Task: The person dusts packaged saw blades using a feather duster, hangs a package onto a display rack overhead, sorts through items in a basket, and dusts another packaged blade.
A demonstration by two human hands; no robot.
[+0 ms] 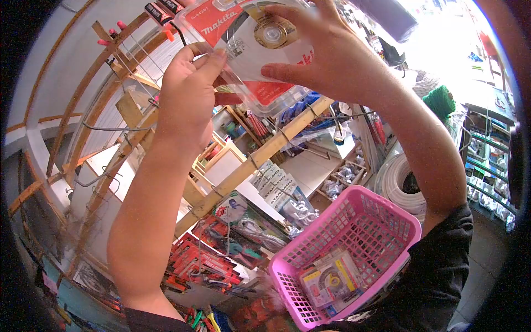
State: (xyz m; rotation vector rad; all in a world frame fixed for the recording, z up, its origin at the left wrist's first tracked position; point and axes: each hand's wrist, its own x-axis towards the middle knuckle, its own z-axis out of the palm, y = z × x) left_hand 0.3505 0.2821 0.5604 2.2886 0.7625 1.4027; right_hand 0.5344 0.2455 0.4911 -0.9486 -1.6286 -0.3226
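Note:
Raised at the top of the view is a clear plastic package with a red and white Makita card (221,25) and a round disc inside. My left hand (191,83) pinches its lower left edge between thumb and fingers. Over its right side, my right hand (326,55) has thumb and forefinger spread across the front; its other fingers are partly hidden or blurred. Below, a pink plastic basket (406,213) holds several flat packages, the top one a yellow and white disc package (332,281).
A wooden bar (271,145) with wire hooks runs diagonally below my hands. Red packaged tools (202,263) hang at lower centre. White hose coils (395,180) and a green twine roll (440,101) are at the right, beside a shelf of small parts (487,188).

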